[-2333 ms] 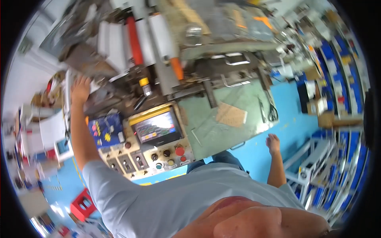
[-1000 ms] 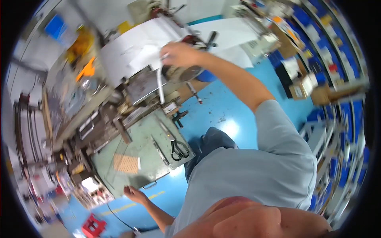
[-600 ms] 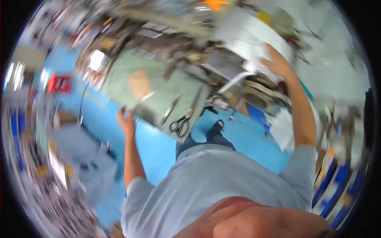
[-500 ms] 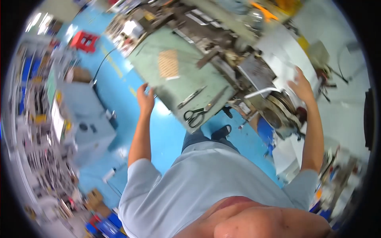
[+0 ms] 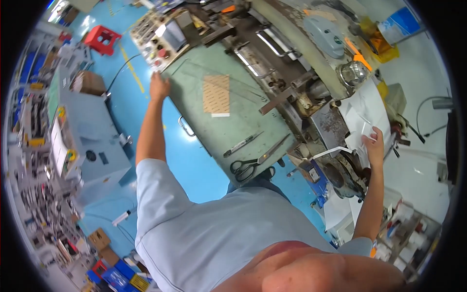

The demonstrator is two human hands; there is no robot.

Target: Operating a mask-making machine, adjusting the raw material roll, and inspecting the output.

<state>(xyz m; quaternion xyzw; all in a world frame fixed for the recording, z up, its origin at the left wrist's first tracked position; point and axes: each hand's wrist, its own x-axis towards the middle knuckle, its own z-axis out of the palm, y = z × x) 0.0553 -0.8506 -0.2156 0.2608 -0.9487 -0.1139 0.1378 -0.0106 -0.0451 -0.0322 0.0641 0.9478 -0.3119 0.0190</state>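
My left hand (image 5: 159,86), fingers stretched forward and nothing visible in it, is at the left edge of a green worktop (image 5: 194,117), close to a panel with buttons. On the right, my right hand (image 5: 373,146) has its fingers closed on a crumpled white sheet (image 5: 360,125) lying over the machine's side. A tan patterned rectangular sheet (image 5: 216,93) with a white lower edge lies on the worktop under or beside a clear ruler (image 5: 233,82). Nearer me are a slim craft knife (image 5: 243,144) and black-handled scissors (image 5: 253,163), apart from both hands.
Rusty machine parts (image 5: 306,100) border the worktop on the right. A button panel (image 5: 163,53) is at its far left corner. A grey-blue cabinet (image 5: 95,136) and a red stool (image 5: 102,40) stand on the left. A glass jar (image 5: 352,73) sits at the far right.
My left hand has moved forward and left to the worktop's edge. My right hand has come down and closed on the white sheet. The view has shifted and become sharper.
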